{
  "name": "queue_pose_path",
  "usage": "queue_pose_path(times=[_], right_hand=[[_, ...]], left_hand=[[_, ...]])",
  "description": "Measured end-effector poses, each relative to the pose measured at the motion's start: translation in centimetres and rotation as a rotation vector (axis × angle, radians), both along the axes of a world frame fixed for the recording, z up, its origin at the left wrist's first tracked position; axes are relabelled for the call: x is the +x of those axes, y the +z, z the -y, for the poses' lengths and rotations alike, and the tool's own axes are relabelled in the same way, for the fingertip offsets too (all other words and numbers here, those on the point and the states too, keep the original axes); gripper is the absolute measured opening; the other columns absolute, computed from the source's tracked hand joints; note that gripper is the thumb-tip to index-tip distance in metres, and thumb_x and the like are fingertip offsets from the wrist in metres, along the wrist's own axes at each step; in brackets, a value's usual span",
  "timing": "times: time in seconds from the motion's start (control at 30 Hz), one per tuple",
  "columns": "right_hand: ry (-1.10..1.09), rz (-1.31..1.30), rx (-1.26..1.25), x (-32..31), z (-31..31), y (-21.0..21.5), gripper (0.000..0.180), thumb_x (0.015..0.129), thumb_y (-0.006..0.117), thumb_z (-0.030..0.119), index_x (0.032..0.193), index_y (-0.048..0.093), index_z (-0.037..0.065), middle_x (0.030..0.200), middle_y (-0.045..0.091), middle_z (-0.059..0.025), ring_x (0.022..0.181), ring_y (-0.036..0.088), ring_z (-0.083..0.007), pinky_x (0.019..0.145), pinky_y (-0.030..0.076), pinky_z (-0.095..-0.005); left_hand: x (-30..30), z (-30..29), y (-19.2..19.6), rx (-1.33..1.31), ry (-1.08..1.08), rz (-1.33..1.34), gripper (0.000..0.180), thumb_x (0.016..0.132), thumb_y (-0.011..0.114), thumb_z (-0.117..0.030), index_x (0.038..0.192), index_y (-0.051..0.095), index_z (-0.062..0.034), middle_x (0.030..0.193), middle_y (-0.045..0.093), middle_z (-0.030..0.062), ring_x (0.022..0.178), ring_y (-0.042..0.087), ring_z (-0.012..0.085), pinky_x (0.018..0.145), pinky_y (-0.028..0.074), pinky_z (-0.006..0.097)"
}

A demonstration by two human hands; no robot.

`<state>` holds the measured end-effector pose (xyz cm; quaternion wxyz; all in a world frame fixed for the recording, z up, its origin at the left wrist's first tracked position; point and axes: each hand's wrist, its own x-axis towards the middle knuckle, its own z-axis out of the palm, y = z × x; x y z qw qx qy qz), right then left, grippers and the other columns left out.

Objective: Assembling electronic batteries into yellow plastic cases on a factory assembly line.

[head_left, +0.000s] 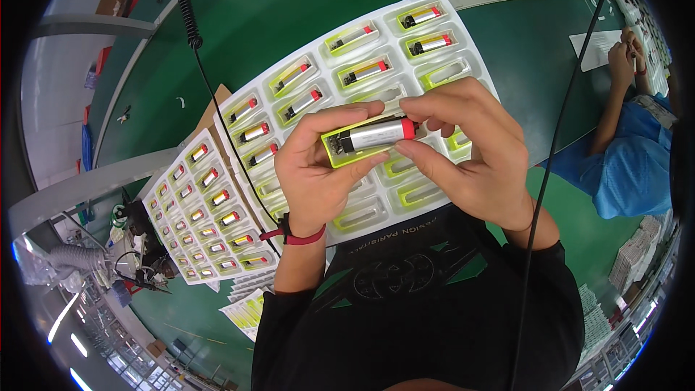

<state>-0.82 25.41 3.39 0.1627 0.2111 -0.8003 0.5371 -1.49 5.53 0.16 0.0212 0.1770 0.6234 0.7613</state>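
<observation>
My left hand (311,174) is closed around a lime-green plastic case (340,160), holding it above a white moulded tray (474,47). In the case lies a silver cylindrical battery cell (373,136) with a red end and a black end by some small dark parts. The thumb and fingers of my right hand (481,152) pinch about the battery's red end, at the case's right end. Below my hands, the tray's pockets hold green cases; several of those at the far and left side contain batteries, while several near my hands have none inside.
A second white tray (205,229) of filled cases lies to the left, with stacked trays below it. A coiled black cable (183,3) hangs at the upper left, and a thin black cable (554,148) crosses on the right. A co-worker in blue (626,166) sits at right.
</observation>
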Motion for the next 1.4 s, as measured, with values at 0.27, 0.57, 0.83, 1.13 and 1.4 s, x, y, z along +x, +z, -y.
queue_pose_path(times=[0.27,0.57,0.83,1.13,1.4], right_hand=[[-0.051,0.228,-0.071,0.7,0.4,-0.3,0.034,0.078,0.074,-0.002,0.11,0.066,0.0,0.099,0.062,-0.0077,0.084,0.059,-0.0123,0.068,0.046,-0.0247],[0.105,0.76,-0.563,-0.2,0.9,-1.7,0.03,0.088,0.072,0.008,0.113,0.063,-0.003,0.087,0.063,-0.0022,0.075,0.058,-0.0033,0.066,0.047,-0.0193],[0.042,0.294,0.08,-0.5,-0.3,-2.4,0.03,0.086,0.071,0.011,0.114,0.064,0.001,0.086,0.063,-0.0095,0.072,0.063,-0.0218,0.065,0.05,-0.0325],[0.162,0.266,0.044,-2.0,-1.2,-4.3,0.021,0.087,0.066,0.017,0.097,0.064,-0.002,0.088,0.066,-0.0167,0.082,0.065,-0.0374,0.072,0.05,-0.044],[0.005,0.09,0.093,-1.7,0.2,-5.3,0.021,0.085,0.068,0.011,0.1,0.061,-0.002,0.089,0.065,-0.0177,0.08,0.065,-0.0374,0.07,0.052,-0.0425]], left_hand=[[-0.1,-0.4,0.2,-0.044,0.009,-0.022,0.042,0.077,0.075,0.011,0.114,0.057,0.003,0.123,0.063,0.0214,0.118,0.061,0.0271,0.098,0.053,0.036],[0.0,-0.3,0.6,-0.051,-0.025,0.053,0.041,0.084,0.068,0.008,0.123,0.056,0.0025,0.129,0.06,0.0193,0.122,0.056,0.0224,0.098,0.048,0.032],[-0.2,0.4,1.0,-0.529,0.025,0.18,0.027,0.092,0.066,-0.005,0.119,0.062,0.0009,0.101,0.071,0.0121,0.089,0.068,0.0149,0.074,0.056,0.027],[-0.5,-1.0,-0.2,-0.703,0.134,-0.087,0.018,0.091,0.065,-0.005,0.109,0.065,-0.0008,0.09,0.071,0.0125,0.074,0.068,0.0153,0.061,0.052,0.027],[-1.2,-0.9,-0.2,-0.663,0.169,0.018,0.018,0.09,0.067,-0.007,0.107,0.066,-0.0014,0.087,0.07,0.0126,0.071,0.067,0.0185,0.06,0.049,0.027]])
